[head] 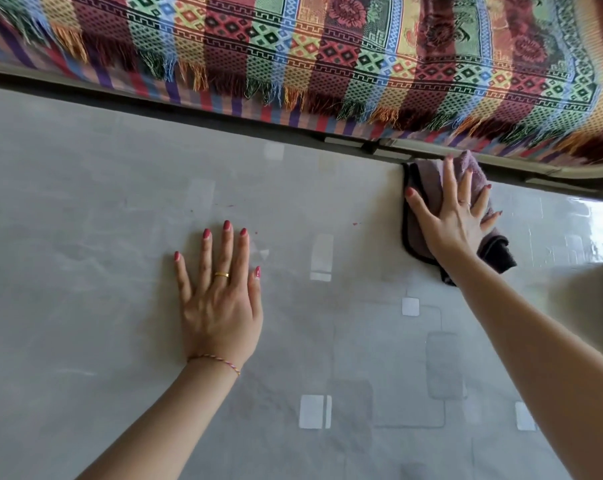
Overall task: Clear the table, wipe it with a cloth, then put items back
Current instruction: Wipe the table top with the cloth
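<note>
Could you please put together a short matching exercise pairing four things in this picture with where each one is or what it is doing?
Things:
1. left hand
2. right hand
3. cloth
4. patterned blanket

Descriptions:
A. purple with a dark edge, lying near the table's far edge
B. multicoloured and fringed, hanging beyond the far edge
C. lies flat on the bare tabletop, fingers spread
D. presses down on the cloth with straight fingers

Pairs: 1-C, 2-D, 3-A, 4-B
</note>
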